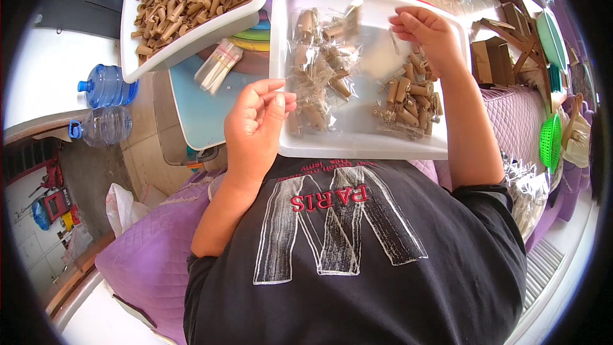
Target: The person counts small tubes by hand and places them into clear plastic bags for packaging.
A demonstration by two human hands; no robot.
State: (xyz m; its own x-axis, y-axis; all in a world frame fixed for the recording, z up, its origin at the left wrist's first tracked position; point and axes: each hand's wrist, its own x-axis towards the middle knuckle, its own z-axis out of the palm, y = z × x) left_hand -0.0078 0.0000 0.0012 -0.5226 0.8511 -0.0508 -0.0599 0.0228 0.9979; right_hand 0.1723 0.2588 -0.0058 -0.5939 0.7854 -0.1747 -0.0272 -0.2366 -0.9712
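A white tray (364,147) lies in front of me with small brown tube-shaped pieces in it. At its left, several clear plastic bags (313,57) hold such pieces. A pile of brown pieces (408,99) sits at its right. My left hand (255,118) is over the tray's left rim, fingers loosely bent, thumb apart, with nothing visible in it. My right hand (431,35) hovers above the right side with half-curled fingers, and no held thing can be made out. Left of it, a blurred small packet (354,16) appears in mid-air, apart from both hands.
A white bin (191,57) heaped with loose brown pieces (185,6) stands at the far left. Below it, a bundle of clear bags (218,67) lies on a light blue tabletop (191,105). Large water bottles (108,86) stand further left; a green basket (550,142) is at right.
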